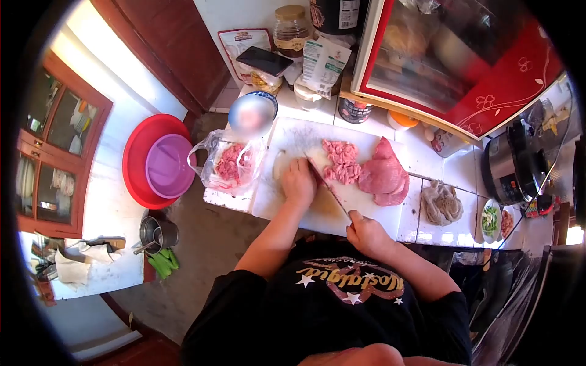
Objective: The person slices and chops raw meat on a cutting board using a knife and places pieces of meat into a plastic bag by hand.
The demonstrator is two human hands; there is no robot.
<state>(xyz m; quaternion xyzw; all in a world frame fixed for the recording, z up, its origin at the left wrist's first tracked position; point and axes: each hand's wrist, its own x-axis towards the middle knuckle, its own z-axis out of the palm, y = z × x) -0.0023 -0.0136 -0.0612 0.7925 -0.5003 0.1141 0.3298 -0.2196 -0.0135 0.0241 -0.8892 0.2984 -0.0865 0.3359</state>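
My right hand (367, 235) is wrapped round the handle of a kitchen knife (329, 190), whose blade slants up and left across the white cutting board (282, 204). Against the blade's left side lies my left hand (298, 182), its fingers curled down over a piece of meat that is mostly hidden; a dark red edge shows beside the blade. Just right of the knife are small piles of cut pink meat (342, 161). A large slab of raw meat (384, 174) sits at the board's right side.
Left of the board, a plastic bag (235, 163) holds cut meat, near a blue-rimmed bowl (268, 102). A grey cloth (441, 203), a dish of chopped greens (490, 219) and a rice cooker (510, 161) stand right. Red (133, 174) and purple (174, 166) basins are at far left.
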